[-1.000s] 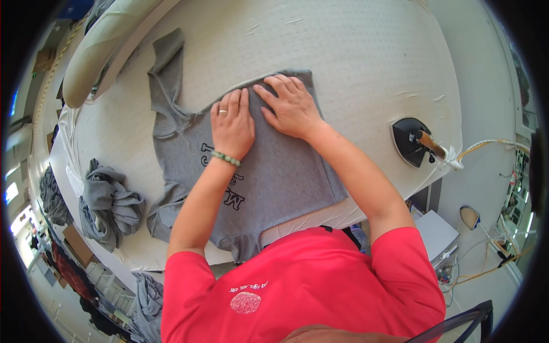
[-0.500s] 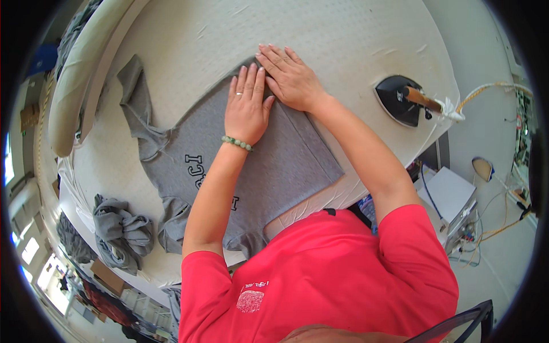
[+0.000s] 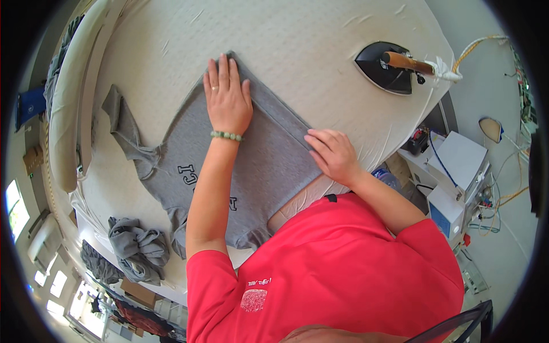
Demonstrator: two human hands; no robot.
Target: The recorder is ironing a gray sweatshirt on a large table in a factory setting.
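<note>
A grey sweatshirt [image 3: 269, 154] with dark outlined lettering lies spread on a padded, cream-covered ironing table [image 3: 286, 34]. My left hand [image 3: 229, 103] rests flat near the garment's far corner, fingers stretched out, with a ring and a green bead bracelet [image 3: 227, 136] on that arm. At the hem's right edge is my right hand [image 3: 334, 153], its fingertips on or just beside the cloth. Its fingers lie close together and slightly bent; whether they pinch the fabric is hidden. One sleeve [image 3: 128, 126] reaches out to the far left, and the near sleeve is partly under my left arm.
A black iron with a wooden handle [image 3: 394, 66] stands at the right, its cord [image 3: 480, 44] running off that side. A crumpled grey garment [image 3: 137, 248] lies near left. Along the left runs a long padded arm [image 3: 80, 97]. White equipment [image 3: 457, 163] stands beyond the right edge.
My right hand has moved from the far corner down along the hem toward me. The left hand stays flat near that corner. The view has shifted a little.
</note>
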